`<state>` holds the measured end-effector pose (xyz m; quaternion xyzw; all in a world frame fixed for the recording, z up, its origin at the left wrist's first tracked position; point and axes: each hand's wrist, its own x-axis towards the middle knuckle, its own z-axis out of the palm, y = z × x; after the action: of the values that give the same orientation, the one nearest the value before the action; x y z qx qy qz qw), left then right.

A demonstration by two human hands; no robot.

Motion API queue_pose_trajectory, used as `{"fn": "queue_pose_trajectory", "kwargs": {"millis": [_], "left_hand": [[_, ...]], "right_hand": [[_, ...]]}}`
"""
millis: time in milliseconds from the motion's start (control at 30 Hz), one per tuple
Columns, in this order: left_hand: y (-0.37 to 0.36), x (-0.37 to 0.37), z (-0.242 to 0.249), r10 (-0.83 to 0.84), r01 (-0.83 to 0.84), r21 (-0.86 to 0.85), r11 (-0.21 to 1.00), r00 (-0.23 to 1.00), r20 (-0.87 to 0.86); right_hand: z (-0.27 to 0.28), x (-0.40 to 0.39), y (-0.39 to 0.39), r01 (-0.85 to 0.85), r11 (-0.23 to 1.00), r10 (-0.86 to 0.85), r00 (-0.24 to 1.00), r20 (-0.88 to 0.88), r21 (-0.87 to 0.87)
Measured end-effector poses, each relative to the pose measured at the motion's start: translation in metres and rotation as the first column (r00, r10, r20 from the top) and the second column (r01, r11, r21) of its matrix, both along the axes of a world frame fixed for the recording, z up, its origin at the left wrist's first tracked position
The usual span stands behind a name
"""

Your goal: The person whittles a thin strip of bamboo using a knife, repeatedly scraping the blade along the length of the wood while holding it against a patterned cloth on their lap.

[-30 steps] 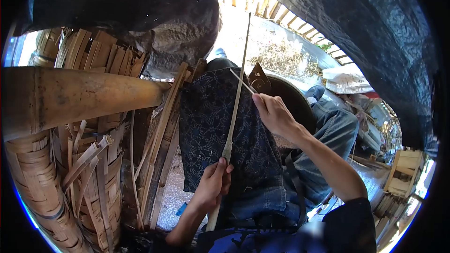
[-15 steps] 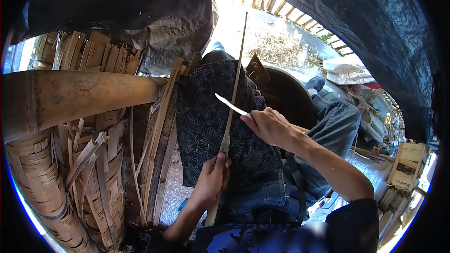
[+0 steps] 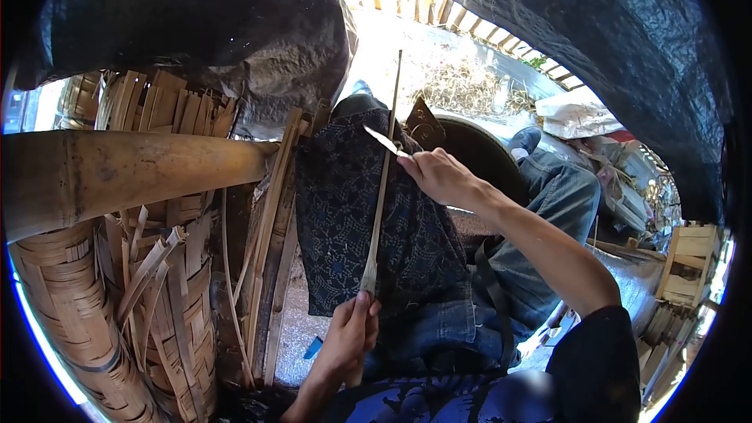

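A long, thin bamboo strip (image 3: 380, 223) runs lengthwise over a dark patterned cloth (image 3: 333, 219) spread on my lap. My left hand (image 3: 350, 333) is closed around the strip near its lower end, close to my body. Farther up, my right hand (image 3: 445, 178) grips a knife (image 3: 381, 140) whose handle is mostly hidden in the fist. The pale blade crosses the strip at an angle, its tip pointing up and left; a small curl seems to show at the crossing. Beyond the knife, the strip tapers to a narrow far end.
On the left lie a thick bamboo pole (image 3: 149, 168), woven bamboo baskets (image 3: 66, 298) and upright split slats (image 3: 266, 243). Dark plastic sheeting (image 3: 627, 39) hangs overhead. A dark round container (image 3: 478, 153) stands beyond my right hand, and a wooden crate (image 3: 689, 262) is at far right.
My right hand and the knife have moved up along the strip, away from me. My left hand has drawn lower and nearer my body, and the strip's far end sits lower.
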<state>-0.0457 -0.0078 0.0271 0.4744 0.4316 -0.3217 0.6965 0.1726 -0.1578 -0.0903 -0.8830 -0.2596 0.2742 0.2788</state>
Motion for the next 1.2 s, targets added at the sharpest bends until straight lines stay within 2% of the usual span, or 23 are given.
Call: {"fn": "queue_pose_trajectory", "kwargs": {"millis": [67, 100, 200, 267, 300, 333, 367, 400, 467, 533, 567, 633, 767, 833, 933, 1100, 1200], "left_hand": [[0.002, -0.007, 0.0, 0.092, -0.097, -0.111, 0.989, 0.994, -0.052], [0.003, -0.011, 0.0, 0.097, -0.102, -0.11, 0.989, 0.994, -0.045], [0.006, -0.017, 0.0, 0.127, -0.137, -0.156, 0.978, 0.989, -0.072], [0.007, -0.012, 0.0, 0.12, -0.129, -0.161, 0.979, 0.991, -0.065], [0.007, -0.008, 0.0, 0.134, -0.143, -0.154, 0.978, 0.989, -0.066], [0.007, -0.003, -0.003, 0.123, -0.128, -0.141, 0.982, 0.991, -0.044], [0.006, 0.003, -0.006, 0.108, -0.11, -0.132, 0.985, 0.994, -0.024], [0.007, 0.009, -0.01, 0.113, -0.115, -0.137, 0.984, 0.993, -0.026], [0.009, 0.022, -0.019, 0.081, -0.081, -0.114, 0.99, 0.997, -0.004], [0.011, 0.034, -0.026, 0.067, -0.067, -0.108, 0.992, 0.998, -0.002], [0.012, 0.039, -0.029, 0.069, -0.068, -0.093, 0.993, 0.998, 0.01], [0.013, 0.048, -0.034, 0.058, -0.055, -0.081, 0.995, 0.998, 0.029], [0.013, 0.048, -0.037, 0.031, -0.028, -0.082, 0.996, 0.999, 0.037], [0.012, 0.045, -0.035, 0.002, -0.002, 0.006, 1.0, 0.997, 0.072], [0.009, 0.041, -0.031, 0.005, -0.007, 0.027, 1.0, 0.998, 0.068], [0.009, 0.035, -0.03, 0.034, -0.034, 0.009, 0.999, 0.998, 0.058], [0.009, 0.036, -0.029, 0.019, -0.02, 0.024, 1.0, 0.998, 0.062]], "right_hand": [[-0.008, 0.015, 0.002, 0.021, 0.999, -0.023, 0.999, -0.049, -0.031], [-0.012, 0.028, 0.004, 0.035, 0.996, -0.046, 0.99, -0.134, -0.083], [-0.028, 0.064, 0.003, 0.287, 0.949, -0.309, 0.928, -0.206, -0.132], [-0.033, 0.075, 0.0, 0.474, 0.878, -0.479, 0.874, 0.084, 0.072], [-0.05, 0.069, -0.007, 0.318, 0.92, -0.382, 0.859, 0.34, 0.23], [-0.027, 0.053, -0.007, 0.278, 0.941, -0.302, 0.946, 0.115, 0.192], [0.005, 0.034, -0.009, 0.23, 0.96, -0.212, 0.97, -0.119, 0.16], [0.018, 0.02, -0.011, 0.103, 0.977, -0.081, 0.99, -0.119, 0.185], [0.041, -0.012, -0.011, 0.111, 0.971, -0.08, 0.985, -0.152, 0.211], [0.041, -0.03, -0.015, 0.014, 0.97, -0.032, 0.997, 0.072, 0.242], [0.041, -0.032, -0.015, 0.027, 0.97, -0.045, 0.997, 0.067, 0.242], [0.042, -0.031, -0.017, 0.094, 0.988, -0.091, 0.995, -0.03, 0.119], [0.026, -0.023, -0.021, 0.072, 0.984, -0.076, 0.997, 0.019, 0.16], [0.036, -0.024, -0.015, 0.039, 0.999, -0.038, 0.999, -0.015, 0.026], [0.03, -0.031, -0.011, 0.019, 1.0, -0.019, 0.999, 0.037, 0.01], [0.028, -0.028, -0.006, 0.048, 0.998, -0.047, 0.999, -0.028, 0.05], [0.028, -0.032, -0.006, 0.035, 0.999, -0.035, 0.999, 0.031, -0.001]]}}
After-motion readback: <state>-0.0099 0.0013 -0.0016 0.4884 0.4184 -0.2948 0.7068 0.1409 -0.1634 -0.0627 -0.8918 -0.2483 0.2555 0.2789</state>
